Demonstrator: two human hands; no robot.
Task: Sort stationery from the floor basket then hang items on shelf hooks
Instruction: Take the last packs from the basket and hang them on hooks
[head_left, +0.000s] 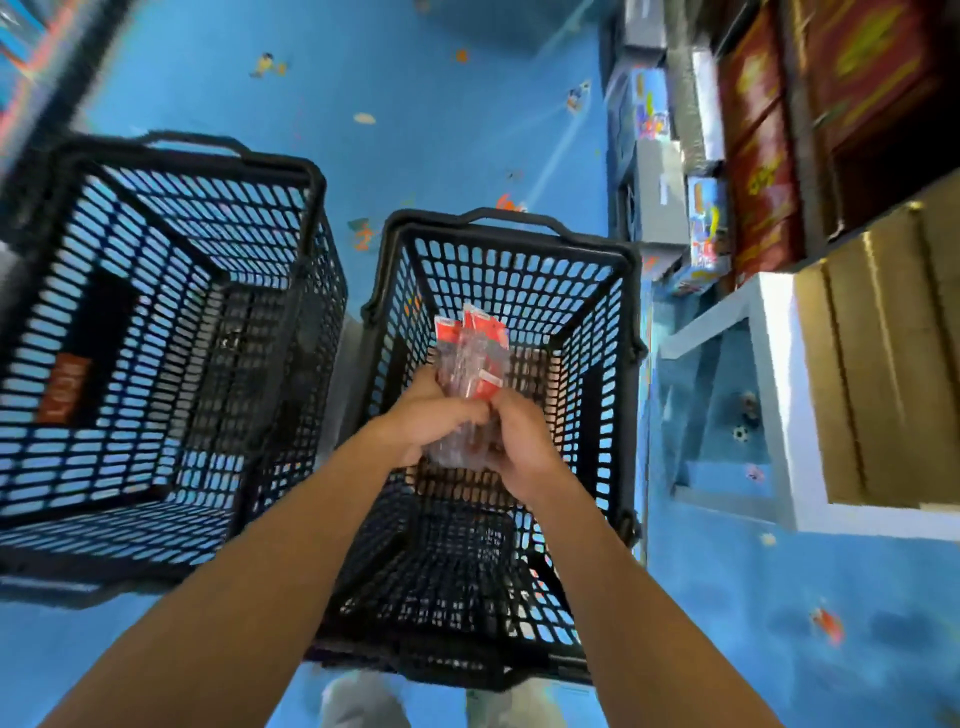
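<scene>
Two black mesh plastic baskets stand side by side on the blue patterned floor (415, 104), close together; whether they touch cannot be told. Both are upright and open at the top, and each has one handle folded down at its far rim.

The right basket (498, 231) sits directly below the hands. Its bottom is partly hidden by the hands and forearms, so its contents cannot be confirmed.

The left basket (208, 156) holds one dark item with an orange label (65, 387) against its left wall. The lettering is too blurred to read.

The stationery is one bundle of blister packs (470, 348), clear plastic with red card tops. It is held in the air over the opening of the right basket, card ends pointing away from the person. At least two red tops show. The full count of packs cannot be told.

The left hand (434, 415) is curled round the lower left of the bundle. The right hand (519, 441) is curled round its lower right, with the fingertips pinching near a red tab. Both hands grasp the same bundle and nearly meet across it.

Along the right side runs white shelving (779, 364). It carries brown cartons (872, 364), dark red boxes (763, 156) and smaller colourful boxes (706, 223). These are blurred, so no count is given.
</scene>
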